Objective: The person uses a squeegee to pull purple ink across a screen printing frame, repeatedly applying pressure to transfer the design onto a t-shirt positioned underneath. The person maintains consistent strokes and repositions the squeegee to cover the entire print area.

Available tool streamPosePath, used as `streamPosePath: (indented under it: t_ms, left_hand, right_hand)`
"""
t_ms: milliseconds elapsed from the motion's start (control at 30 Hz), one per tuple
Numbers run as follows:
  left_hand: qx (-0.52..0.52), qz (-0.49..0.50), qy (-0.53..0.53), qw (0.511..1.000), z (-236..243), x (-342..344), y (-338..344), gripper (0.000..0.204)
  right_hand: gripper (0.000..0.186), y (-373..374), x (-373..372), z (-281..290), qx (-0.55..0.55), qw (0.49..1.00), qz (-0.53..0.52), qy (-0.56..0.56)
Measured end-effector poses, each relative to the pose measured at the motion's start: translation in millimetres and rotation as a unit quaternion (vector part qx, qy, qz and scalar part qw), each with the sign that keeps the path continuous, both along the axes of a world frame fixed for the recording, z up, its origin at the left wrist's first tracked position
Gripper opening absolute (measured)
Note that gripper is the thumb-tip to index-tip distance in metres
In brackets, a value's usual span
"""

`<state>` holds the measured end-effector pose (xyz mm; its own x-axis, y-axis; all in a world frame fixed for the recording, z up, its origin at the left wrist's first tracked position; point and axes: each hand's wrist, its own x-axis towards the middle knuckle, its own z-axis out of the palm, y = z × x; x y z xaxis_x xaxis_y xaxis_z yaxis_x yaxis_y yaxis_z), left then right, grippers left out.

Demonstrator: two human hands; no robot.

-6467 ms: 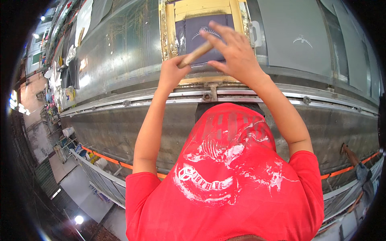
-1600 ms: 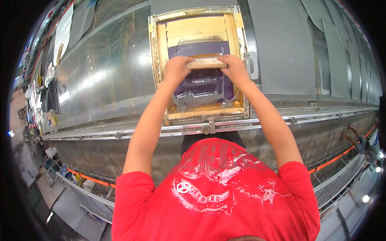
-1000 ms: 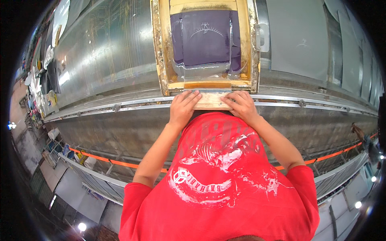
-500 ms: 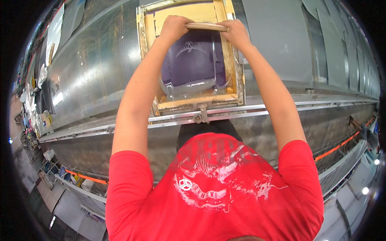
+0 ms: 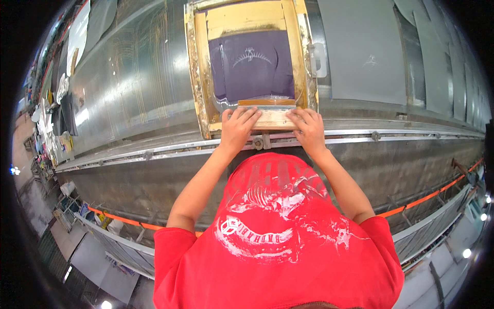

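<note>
A wooden-framed printing screen [image 5: 201, 77] with a purple mesh lies on the long printing table [image 5: 128, 87]. Both my hands grip a wooden squeegee [image 5: 271, 117] at the screen's near end. My left hand [image 5: 237, 127] holds its left part, my right hand [image 5: 307, 129] its right part. The squeegee lies crosswise over the mesh's near edge. A faint white arc design shows in the purple mesh. My red printed shirt fills the lower part of the view.
A metal rail with clamps [image 5: 391, 135] runs along the table's near edge. A grey printed fabric panel [image 5: 363, 56] lies right of the screen. An orange strip [image 5: 417, 203] runs under the table. Clutter and hanging cloth [image 5: 56, 103] sit far left.
Half a second ago both hands held the squeegee at the screen's far end; it has been drawn back across the mesh to the near end.
</note>
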<state>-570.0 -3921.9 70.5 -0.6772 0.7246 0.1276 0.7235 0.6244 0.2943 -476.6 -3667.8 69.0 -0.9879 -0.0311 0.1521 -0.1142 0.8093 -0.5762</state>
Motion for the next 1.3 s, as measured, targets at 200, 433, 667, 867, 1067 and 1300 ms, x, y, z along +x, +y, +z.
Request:
streamPosePath:
  t_ms: [200, 433, 667, 867, 1067, 1300]
  left_hand:
    - [0.012, 0.01, -0.074, 0.997, 9, 45, -35, 0.063]
    - [0.033, 0.024, -0.035, 0.999, 34, -37, -30, 0.059]
    - [0.095, 0.134, 0.03, 0.986, -8, -196, 2, 0.047]
    - [-0.068, 0.234, 0.018, 0.97, -20, -255, 4, 0.037]
    - [-0.025, 0.284, -0.028, 0.958, -20, -165, -24, 0.031]
    - [0.079, 0.198, -0.276, 0.937, 25, -67, -41, 0.033]
  right_hand:
    - [0.052, -10, 25, 2, -0.032, 0.992, 0.125, 0.004]
    - [0.052, -8, -69, 32, -0.025, 0.982, 0.144, 0.117]
    - [0.045, 67, -172, -6, 0.034, 0.968, -0.19, 0.16]
    - [0.034, 119, -196, -112, -0.179, 0.93, -0.309, -0.09]
    - [0.031, 106, -196, -73, -0.257, 0.921, -0.293, -0.009]
    - [0.035, 100, -200, -42, -0.266, 0.93, -0.254, 0.006]
